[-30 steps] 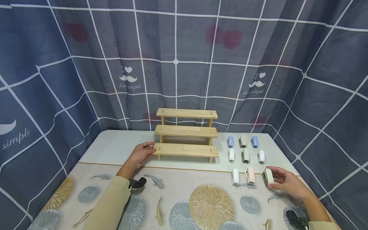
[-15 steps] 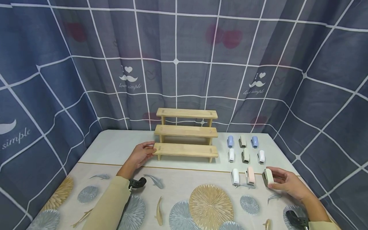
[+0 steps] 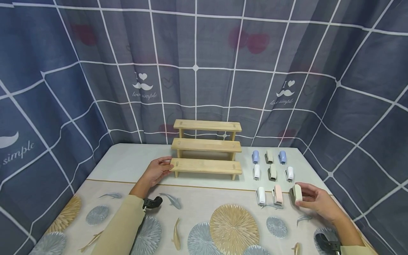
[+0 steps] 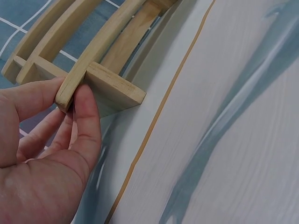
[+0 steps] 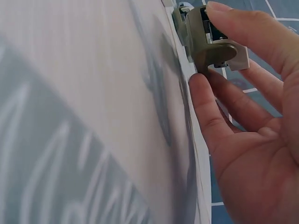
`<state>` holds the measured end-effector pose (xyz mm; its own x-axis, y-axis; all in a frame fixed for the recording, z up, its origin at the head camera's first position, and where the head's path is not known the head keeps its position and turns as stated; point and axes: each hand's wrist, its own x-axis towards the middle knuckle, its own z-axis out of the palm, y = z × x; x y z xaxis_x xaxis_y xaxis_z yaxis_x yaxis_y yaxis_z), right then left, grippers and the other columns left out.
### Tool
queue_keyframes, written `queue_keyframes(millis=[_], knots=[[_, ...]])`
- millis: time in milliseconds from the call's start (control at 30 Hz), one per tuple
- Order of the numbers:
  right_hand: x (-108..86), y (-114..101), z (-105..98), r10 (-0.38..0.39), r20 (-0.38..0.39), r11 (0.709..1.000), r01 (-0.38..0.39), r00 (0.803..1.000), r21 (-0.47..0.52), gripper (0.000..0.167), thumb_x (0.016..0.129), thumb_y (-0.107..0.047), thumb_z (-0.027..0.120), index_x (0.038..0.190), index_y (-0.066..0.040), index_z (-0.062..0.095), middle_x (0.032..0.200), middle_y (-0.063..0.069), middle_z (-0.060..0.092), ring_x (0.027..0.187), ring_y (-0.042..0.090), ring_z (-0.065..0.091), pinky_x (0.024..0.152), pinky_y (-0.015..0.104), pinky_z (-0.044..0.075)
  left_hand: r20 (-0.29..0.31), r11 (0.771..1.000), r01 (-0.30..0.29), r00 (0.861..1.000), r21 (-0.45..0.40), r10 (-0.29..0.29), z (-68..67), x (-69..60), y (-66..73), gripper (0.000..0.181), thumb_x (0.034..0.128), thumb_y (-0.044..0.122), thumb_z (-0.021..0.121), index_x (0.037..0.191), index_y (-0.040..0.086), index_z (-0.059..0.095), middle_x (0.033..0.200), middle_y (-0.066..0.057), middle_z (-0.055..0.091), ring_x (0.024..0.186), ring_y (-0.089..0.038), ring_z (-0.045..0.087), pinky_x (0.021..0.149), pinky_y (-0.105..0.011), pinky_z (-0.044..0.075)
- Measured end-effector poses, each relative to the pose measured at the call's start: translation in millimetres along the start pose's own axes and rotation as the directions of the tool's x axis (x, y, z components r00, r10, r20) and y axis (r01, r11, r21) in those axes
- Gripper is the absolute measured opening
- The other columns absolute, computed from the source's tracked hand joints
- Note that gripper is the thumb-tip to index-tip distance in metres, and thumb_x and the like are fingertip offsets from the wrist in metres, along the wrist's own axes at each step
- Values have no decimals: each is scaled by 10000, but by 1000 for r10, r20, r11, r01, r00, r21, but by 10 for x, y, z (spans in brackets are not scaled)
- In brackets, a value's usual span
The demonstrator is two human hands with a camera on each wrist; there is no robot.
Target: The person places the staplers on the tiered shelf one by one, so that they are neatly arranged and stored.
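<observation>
In the head view my left hand [image 3: 157, 171] is at the left end of a three-step wooden rack [image 3: 205, 165]. The left wrist view shows its thumb and fingers pinching the end of the lowest board [image 4: 70, 88]. My right hand [image 3: 318, 201] holds a small grey-green stapler [image 3: 297, 193] between thumb and fingertips, at the right front of the table. In the right wrist view the stapler [image 5: 205, 39] has its dark olive body towards the camera, with the thumb against it. Left of it stand a pink stapler [image 3: 277, 194] and a white stapler [image 3: 260, 196].
Farther back on the right are two more rows of small staplers, among them a blue stapler [image 3: 255, 157], a grey-green stapler [image 3: 272, 172] and a white stapler [image 3: 289, 174]. A patterned cloth [image 3: 191, 209] covers the table's front. Behind hangs a grid-patterned curtain [image 3: 210, 88].
The right hand has shifted the grey-green stapler very slightly up and back, turning it a little. The left hand and the rack stay where they were.
</observation>
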<state>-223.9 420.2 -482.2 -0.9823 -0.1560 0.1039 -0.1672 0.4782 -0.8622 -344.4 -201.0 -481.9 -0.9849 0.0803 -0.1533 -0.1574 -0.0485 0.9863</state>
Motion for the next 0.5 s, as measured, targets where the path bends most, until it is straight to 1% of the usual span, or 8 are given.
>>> queue_keyframes(millis=[67, 133, 200, 367, 500], knots=[[8, -8, 7, -13, -21, 1000, 12, 1000, -15, 764, 804, 6, 836, 1426, 172, 425, 1125, -247, 637, 984, -33, 668, 817, 169, 603, -2, 1000, 3, 1000, -2, -3, 2, 5, -2, 578, 974, -2, 659, 1503, -43, 430, 1155, -77, 617, 859, -80, 684, 743, -178, 611], [17, -24, 11, -23, -34, 999, 22, 999, -40, 762, 807, -18, 843, 1430, 152, 439, 1134, -243, 626, 989, -43, 657, 815, 173, 602, -3, 1000, 6, 1000, -7, -6, 4, 10, -5, 580, 973, -3, 661, 1504, -41, 430, 1156, -77, 619, 864, -83, 686, 748, -180, 613], [23, -47, 17, -20, -43, 999, 18, 999, -44, 761, 808, -35, 848, 1436, 126, 450, 1137, -234, 621, 984, -39, 657, 800, 195, 612, -2, 1000, 8, 1000, -12, -8, 3, 16, -8, 584, 973, -7, 659, 1507, -40, 426, 1155, -76, 621, 869, -84, 689, 755, -182, 615], [33, -92, 43, -18, -33, 1000, 18, 999, 20, 749, 821, 7, 822, 1449, 110, 428, 1131, -230, 623, 963, 17, 685, 748, 264, 641, -2, 1000, 4, 1000, -24, -4, -7, 27, -16, 578, 968, -28, 654, 1501, -40, 431, 1132, -60, 638, 867, -85, 695, 757, -184, 617], [41, -132, 69, -41, -31, 997, 42, 999, 57, 741, 832, 36, 799, 1459, 108, 409, 1144, -209, 631, 966, 45, 687, 738, 269, 641, 6, 1000, 0, 1000, -30, 1, -15, 28, -21, 581, 966, -36, 652, 1501, -45, 425, 1102, -40, 643, 863, -84, 695, 752, -184, 617]])
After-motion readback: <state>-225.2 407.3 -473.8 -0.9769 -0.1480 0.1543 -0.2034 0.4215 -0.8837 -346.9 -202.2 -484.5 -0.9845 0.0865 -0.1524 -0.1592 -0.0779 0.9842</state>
